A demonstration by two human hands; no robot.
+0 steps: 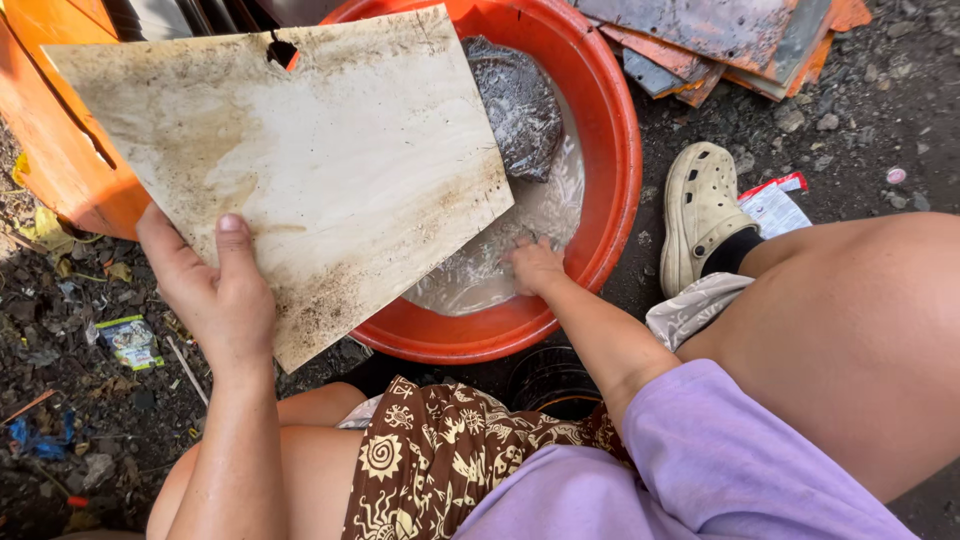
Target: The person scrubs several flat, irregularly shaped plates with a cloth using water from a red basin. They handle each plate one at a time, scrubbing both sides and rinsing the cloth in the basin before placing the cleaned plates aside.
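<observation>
Purple sleeve [700, 450] low in view; left hand [215, 300] grips a stained board [320, 160] over the tub [610, 150].
Right hand [535, 265] lies in milky water [500, 270], fingers submerged, unclear; washing step, seemingly.

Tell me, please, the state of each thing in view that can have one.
Board: stained, held tilted over the basin by the left hand.
Basin: holds cloudy water.
Right hand: dipped in the water.
Dark lump: wet, in the basin.
Shoe: worn.
</observation>
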